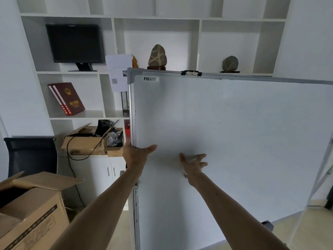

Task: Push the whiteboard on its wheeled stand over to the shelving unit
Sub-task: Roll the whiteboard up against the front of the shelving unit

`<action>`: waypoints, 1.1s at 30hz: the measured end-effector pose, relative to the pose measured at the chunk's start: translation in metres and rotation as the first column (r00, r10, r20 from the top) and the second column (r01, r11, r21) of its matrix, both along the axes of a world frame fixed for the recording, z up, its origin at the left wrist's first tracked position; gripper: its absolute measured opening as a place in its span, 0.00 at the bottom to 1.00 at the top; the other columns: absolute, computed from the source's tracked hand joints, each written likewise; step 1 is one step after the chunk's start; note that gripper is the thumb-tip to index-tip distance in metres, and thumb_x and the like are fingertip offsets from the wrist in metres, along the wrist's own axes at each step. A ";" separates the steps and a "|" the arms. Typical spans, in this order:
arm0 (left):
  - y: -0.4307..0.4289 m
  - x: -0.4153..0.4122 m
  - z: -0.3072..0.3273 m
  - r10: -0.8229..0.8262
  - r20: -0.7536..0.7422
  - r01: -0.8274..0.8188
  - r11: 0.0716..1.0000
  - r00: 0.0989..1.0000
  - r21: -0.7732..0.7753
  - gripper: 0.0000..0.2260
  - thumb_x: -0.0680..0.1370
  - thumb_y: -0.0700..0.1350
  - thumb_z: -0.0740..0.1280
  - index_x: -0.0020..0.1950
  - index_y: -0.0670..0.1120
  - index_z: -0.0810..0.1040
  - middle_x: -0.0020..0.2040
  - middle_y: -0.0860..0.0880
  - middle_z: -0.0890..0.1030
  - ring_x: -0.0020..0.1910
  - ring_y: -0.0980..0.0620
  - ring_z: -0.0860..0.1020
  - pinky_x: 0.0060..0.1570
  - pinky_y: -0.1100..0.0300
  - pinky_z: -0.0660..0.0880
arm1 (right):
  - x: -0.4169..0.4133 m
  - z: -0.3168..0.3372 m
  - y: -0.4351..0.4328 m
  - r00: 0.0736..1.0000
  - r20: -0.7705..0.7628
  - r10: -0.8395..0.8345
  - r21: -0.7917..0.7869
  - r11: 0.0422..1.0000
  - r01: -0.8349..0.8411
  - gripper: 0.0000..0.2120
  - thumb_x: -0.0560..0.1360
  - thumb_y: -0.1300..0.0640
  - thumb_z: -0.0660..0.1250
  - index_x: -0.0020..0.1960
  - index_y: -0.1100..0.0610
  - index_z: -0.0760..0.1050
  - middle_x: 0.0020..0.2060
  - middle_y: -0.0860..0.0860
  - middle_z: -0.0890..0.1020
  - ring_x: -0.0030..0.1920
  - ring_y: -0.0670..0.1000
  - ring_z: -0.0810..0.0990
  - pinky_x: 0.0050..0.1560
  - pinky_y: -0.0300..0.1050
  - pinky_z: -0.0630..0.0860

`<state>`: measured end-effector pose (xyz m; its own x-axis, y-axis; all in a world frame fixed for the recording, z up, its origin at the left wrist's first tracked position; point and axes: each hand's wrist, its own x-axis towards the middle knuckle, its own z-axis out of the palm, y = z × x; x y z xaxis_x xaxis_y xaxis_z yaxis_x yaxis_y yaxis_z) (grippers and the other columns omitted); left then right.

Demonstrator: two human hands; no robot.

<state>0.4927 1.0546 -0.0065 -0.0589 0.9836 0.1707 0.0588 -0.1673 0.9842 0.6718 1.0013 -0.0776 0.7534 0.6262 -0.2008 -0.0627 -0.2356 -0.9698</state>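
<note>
While the whiteboard stands tilted just in front of the shelving unit | left hand clamped on the whiteboard's left frame edge | right hand against its face, fingers spread apart

Whiteboard before shelving unit
</note>
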 end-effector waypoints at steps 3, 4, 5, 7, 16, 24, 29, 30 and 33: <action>0.020 0.013 0.000 -0.007 0.006 0.007 1.000 1.000 0.022 0.43 0.52 0.51 0.85 0.61 0.39 0.75 0.53 0.44 0.83 0.51 0.43 0.81 0.54 0.47 0.81 | 0.011 0.004 0.019 0.999 0.033 -0.008 -0.071 0.997 0.010 0.52 0.69 0.35 0.67 0.76 0.42 0.32 0.78 0.53 0.39 0.77 0.60 0.55 0.67 0.62 0.72; 0.027 0.017 -0.002 -0.004 0.001 0.004 1.000 1.000 0.028 0.44 0.50 0.53 0.85 0.62 0.39 0.74 0.53 0.44 0.83 0.52 0.43 0.81 0.54 0.46 0.80 | 0.015 0.004 0.024 0.999 0.052 -0.003 -0.101 0.995 0.008 0.50 0.69 0.36 0.66 0.75 0.42 0.34 0.77 0.54 0.42 0.76 0.60 0.56 0.68 0.62 0.71; 0.034 0.021 -0.003 0.000 -0.003 0.000 1.000 1.000 0.026 0.45 0.50 0.54 0.85 0.62 0.39 0.73 0.54 0.44 0.82 0.52 0.42 0.80 0.54 0.46 0.80 | 0.018 0.004 0.030 0.999 0.048 -0.017 -0.096 0.995 0.021 0.50 0.67 0.36 0.66 0.75 0.43 0.35 0.75 0.55 0.46 0.75 0.60 0.58 0.68 0.62 0.71; 0.048 0.029 -0.002 -0.002 -0.009 0.003 1.000 1.000 0.014 0.43 0.52 0.53 0.85 0.60 0.38 0.73 0.53 0.43 0.81 0.51 0.42 0.79 0.53 0.47 0.80 | 0.025 0.005 0.042 0.998 0.004 -0.066 -0.039 0.997 0.066 0.54 0.64 0.35 0.69 0.76 0.44 0.36 0.71 0.53 0.51 0.70 0.60 0.64 0.62 0.62 0.76; 0.107 0.069 -0.004 -0.050 -0.025 0.050 0.999 0.998 0.001 0.31 0.58 0.50 0.84 0.50 0.41 0.71 0.50 0.41 0.79 0.47 0.44 0.77 0.37 0.59 0.73 | 0.058 0.006 0.096 0.995 0.009 -0.103 -0.007 0.995 0.103 0.58 0.59 0.31 0.69 0.75 0.43 0.35 0.72 0.51 0.49 0.70 0.62 0.65 0.59 0.64 0.78; 0.152 0.099 0.001 -0.079 -0.001 0.079 0.997 0.997 0.000 0.30 0.59 0.45 0.84 0.52 0.39 0.73 0.46 0.45 0.79 0.45 0.46 0.77 0.36 0.62 0.71 | 0.090 0.008 0.147 0.995 -0.008 -0.098 -0.052 0.994 0.097 0.59 0.63 0.30 0.69 0.75 0.43 0.30 0.78 0.53 0.39 0.76 0.62 0.58 0.65 0.63 0.74; 0.183 0.119 -0.001 -0.079 0.005 0.079 0.997 0.997 0.013 0.29 0.58 0.45 0.84 0.51 0.41 0.73 0.47 0.45 0.81 0.46 0.45 0.79 0.42 0.60 0.75 | 0.108 0.007 0.178 0.994 -0.021 -0.104 -0.042 0.994 0.103 0.60 0.64 0.31 0.69 0.76 0.45 0.30 0.79 0.53 0.36 0.80 0.60 0.48 0.69 0.62 0.70; 0.190 0.123 -0.002 -0.080 0.001 0.080 0.997 0.997 0.008 0.30 0.57 0.46 0.85 0.52 0.41 0.74 0.48 0.45 0.81 0.47 0.45 0.79 0.43 0.58 0.76 | 0.112 0.008 0.183 0.994 -0.021 -0.106 -0.043 0.994 0.105 0.60 0.64 0.31 0.69 0.76 0.45 0.30 0.79 0.53 0.36 0.80 0.60 0.48 0.70 0.62 0.70; 0.210 0.135 -0.004 -0.077 -0.013 0.077 0.997 0.997 -0.009 0.33 0.55 0.49 0.85 0.52 0.38 0.74 0.47 0.44 0.82 0.46 0.43 0.80 0.41 0.53 0.78 | 0.125 0.007 0.197 0.994 -0.025 -0.104 -0.035 0.994 0.103 0.60 0.64 0.31 0.70 0.76 0.45 0.30 0.79 0.53 0.35 0.80 0.60 0.48 0.71 0.62 0.69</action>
<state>0.6277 1.2643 -0.0107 0.0197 0.9864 0.1630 0.0593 -0.1639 0.9847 0.7969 1.1979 -0.0709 0.8077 0.5377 -0.2418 -0.1146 -0.2590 -0.9590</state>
